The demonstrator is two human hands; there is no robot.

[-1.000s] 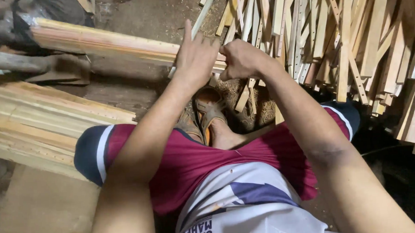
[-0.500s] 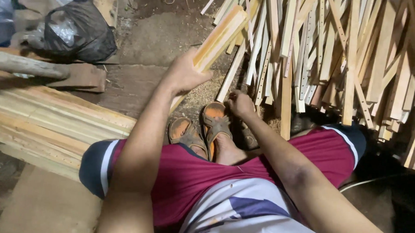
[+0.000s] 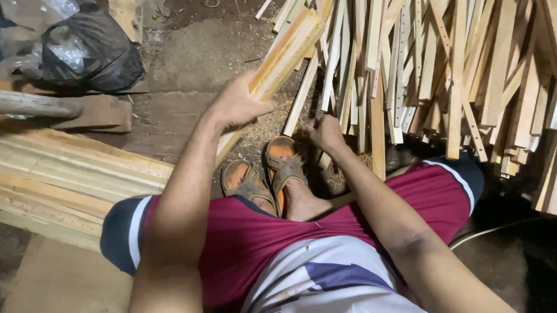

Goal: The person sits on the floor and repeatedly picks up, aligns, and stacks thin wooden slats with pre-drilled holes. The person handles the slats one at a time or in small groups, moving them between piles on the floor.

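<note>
Seated person gathers thin wooden slats from a leaning pile.

The left hand is clamped around a bundle of pale slats, which slants from near the sandals up and away to the far right, its top end resting among the leaning pile. The right hand reaches low to the foot of that pile, fingers curled at the bottom ends of the sticks; whether it grips one I cannot tell. The step in hand looks like picking another slat to add to the bundle. The next move would call for pulling one stick free without dragging its neighbours, then bringing it alongside the bundle. A flat stack of slats lies at left, a black bag far left.
</note>
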